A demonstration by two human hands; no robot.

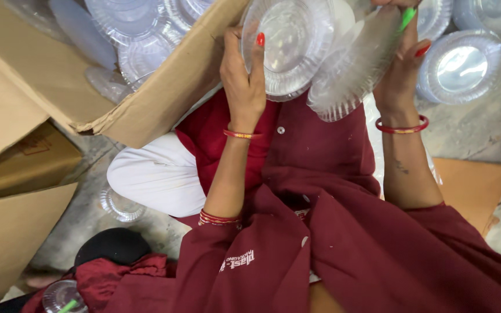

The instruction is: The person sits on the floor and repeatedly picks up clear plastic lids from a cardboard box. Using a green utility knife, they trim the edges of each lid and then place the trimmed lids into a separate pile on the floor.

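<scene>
Beside my lap, a carton [163,87] tilts open, keeping lids within reach. Against my chest, my right hand [402,69] steadies a lid stack [352,64], fingers curled round it; my left hand [244,78] pinches one lid [288,43] by its rim.

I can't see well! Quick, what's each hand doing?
Left hand: fingers closed on a clear plastic lid.
Right hand: holding a stack of lids.

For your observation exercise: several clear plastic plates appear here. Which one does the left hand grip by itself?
The single plate at top centre, held by the left hand. The right hand holds a tilted stack instead.
</scene>
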